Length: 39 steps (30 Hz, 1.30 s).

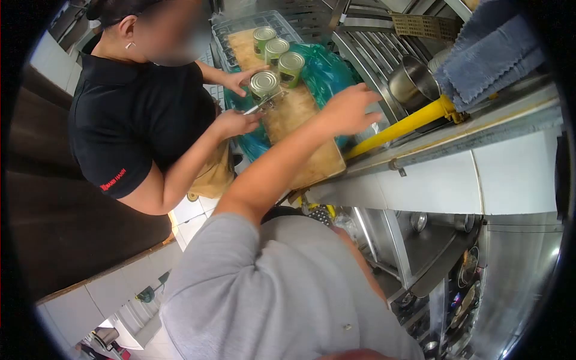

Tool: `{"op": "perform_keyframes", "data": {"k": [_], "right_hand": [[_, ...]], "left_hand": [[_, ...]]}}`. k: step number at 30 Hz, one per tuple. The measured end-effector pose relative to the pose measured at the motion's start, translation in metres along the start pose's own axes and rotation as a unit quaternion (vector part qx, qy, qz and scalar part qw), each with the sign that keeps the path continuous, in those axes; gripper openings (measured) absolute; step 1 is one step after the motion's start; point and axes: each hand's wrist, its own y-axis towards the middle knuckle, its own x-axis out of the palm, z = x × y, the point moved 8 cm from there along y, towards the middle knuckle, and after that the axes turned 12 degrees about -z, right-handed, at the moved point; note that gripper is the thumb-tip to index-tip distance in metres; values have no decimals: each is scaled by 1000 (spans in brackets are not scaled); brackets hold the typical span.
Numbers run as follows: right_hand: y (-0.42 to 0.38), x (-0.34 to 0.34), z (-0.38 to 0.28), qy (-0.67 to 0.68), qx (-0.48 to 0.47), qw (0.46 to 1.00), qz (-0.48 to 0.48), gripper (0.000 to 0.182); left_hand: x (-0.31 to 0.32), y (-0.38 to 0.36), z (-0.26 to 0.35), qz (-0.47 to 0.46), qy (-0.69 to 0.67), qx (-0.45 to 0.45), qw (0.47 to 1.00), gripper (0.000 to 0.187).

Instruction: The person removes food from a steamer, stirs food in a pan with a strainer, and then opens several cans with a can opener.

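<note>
My left hand [350, 110] is raised over the right side of the wooden board [300, 135], near a green plastic bag [324, 69]. Its fingers are apart and hold nothing. Only a strip of my right arm shows beside the grey shirt; my right hand is out of view. Across the board, a co-worker in black steadies a green can [264, 85] with one hand [239, 80]. The co-worker's other hand [235, 123] holds a metal tool [261, 105] against the can's near side. Several cans, including one [291, 65], stand close behind it.
A metal pot [411, 81] sits on the slatted rack at the right. Beside it run a yellow pipe [402, 127] and a steel rail. Blue-grey cloths [489, 57] hang at the upper right. A clear plastic crate [225, 30] lies under the board.
</note>
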Motion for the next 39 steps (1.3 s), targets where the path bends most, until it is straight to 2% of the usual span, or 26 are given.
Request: {"op": "perform_keyframes", "data": {"k": [2, 4, 6, 7, 8, 9, 11, 12, 14, 16, 18, 19, 21, 23, 24, 25, 26, 27, 29, 30, 31, 33, 34, 35, 37, 39], "right_hand": [[7, -24, -82, 28, -38, 998, -32, 44], [-10, -57, -204, 158, -46, 983, -75, 44], [-7, -66, -270, 288, -92, 939, -163, 42], [-3, -72, -303, 296, -143, 929, -171, 41], [1, -76, -332, 303, -193, 916, -179, 40], [10, -80, -353, 307, -195, 914, -179, 40], [25, -81, -392, 191, -236, 933, -191, 40], [38, -78, -401, 189, -234, 934, -192, 40], [59, -78, -414, 253, -256, 923, -135, 43], [65, -72, -421, 279, -233, 922, -137, 44], [65, -69, -419, 306, -212, 918, -136, 45], [61, -64, -413, 317, -207, 913, -152, 45], [56, -66, -402, 336, -201, 906, -159, 45], [50, -64, -382, 338, -152, 915, -162, 48], [47, -65, -377, 346, -150, 913, -154, 48], [43, -75, -378, 328, -195, 919, -103, 50], [38, -84, -380, 307, -239, 920, -52, 53], [36, -85, -380, 312, -239, 918, -50, 53], [17, -113, -386, 256, -319, 907, 97, 55], [15, -116, -381, 316, -314, 891, 84, 52], [10, -119, -381, 315, -316, 891, 87, 52], [0, -131, -369, 315, -254, 903, 145, 58], [-1, -135, -361, 267, -232, 920, 169, 62], [-5, -137, -357, 267, -233, 919, 174, 62], [-14, -140, -350, 335, -271, 885, 179, 61], [-12, -137, -330, 377, -260, 868, 190, 62]], "left_hand": [[-34, -56, -11, 31, 54, -30, 998, 43], [-79, -111, -17, 77, 101, -104, 986, 40], [-113, -153, -36, 108, 169, -172, 965, 36], [-128, -170, -37, 114, 206, -195, 952, 35], [-130, -185, -61, 57, 198, -255, 945, 37], [-126, -197, -82, 3, 187, -313, 931, 38], [-124, -198, -91, -26, 203, -329, 922, 39], [-121, -198, -97, -50, 218, -346, 911, 40], [-111, -197, -111, -22, 256, -343, 903, 37], [-102, -197, -117, 11, 296, -343, 891, 34], [-85, -194, -122, -63, 336, -354, 870, 22], [-83, -195, -121, -61, 336, -353, 871, 22], [-66, -196, -110, -101, 339, -315, 881, 18], [-63, -193, -80, -86, 330, -278, 898, 18], [-66, -188, -62, -44, 311, -233, 920, 19], [-70, -185, -45, -1, 291, -189, 938, 23], [-67, -180, -35, -8, 290, -186, 939, 23], [-63, -172, -19, 6, 267, -149, 952, 24], [-49, -158, 0, 19, 245, -112, 963, 26], [-39, -150, 10, 32, 222, -76, 971, 26], [-31, -144, 20, 46, 200, -39, 978, 26], [-17, -131, 28, 47, 188, -37, 980, 26], [-11, -126, 30, 45, 175, -39, 983, 27], [-6, -122, 32, 44, 175, -34, 983, 27], [5, -114, 31, 20, 144, -44, 988, 29], [16, -109, 35, 5, 133, -32, 991, 33]]}}
